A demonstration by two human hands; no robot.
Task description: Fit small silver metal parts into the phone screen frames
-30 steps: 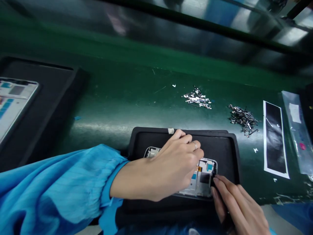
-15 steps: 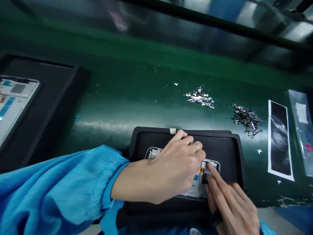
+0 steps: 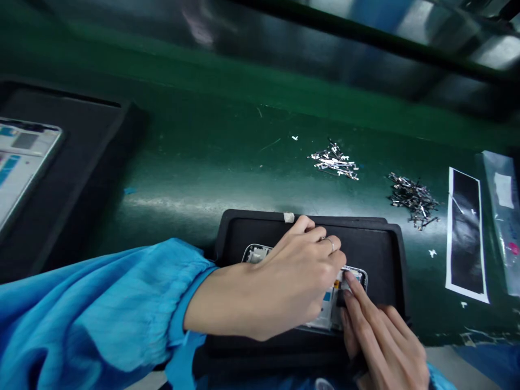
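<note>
A silver phone frame (image 3: 255, 253) lies in a black foam tray (image 3: 376, 246) at the near edge of the green bench. My left hand (image 3: 284, 279), ring on one finger, lies across the frame with its fingers curled down on the frame's far edge, holding it in place. My right hand (image 3: 382, 338) comes in from the lower right. Its fingers are stretched out and the tips press on the frame's right end, by a small orange and blue part. Most of the frame is hidden under my left hand.
Two heaps of small metal parts (image 3: 335, 161) (image 3: 413, 199) lie on the bench beyond the tray. A black strip with a white border (image 3: 465, 233) and a clear plastic bag (image 3: 504, 214) lie at the right. A second black tray with another phone frame (image 3: 20, 162) sits at the left.
My right hand has slid left and forward, from the frame's right rim onto its right end. My left hand has stayed put on the frame.
</note>
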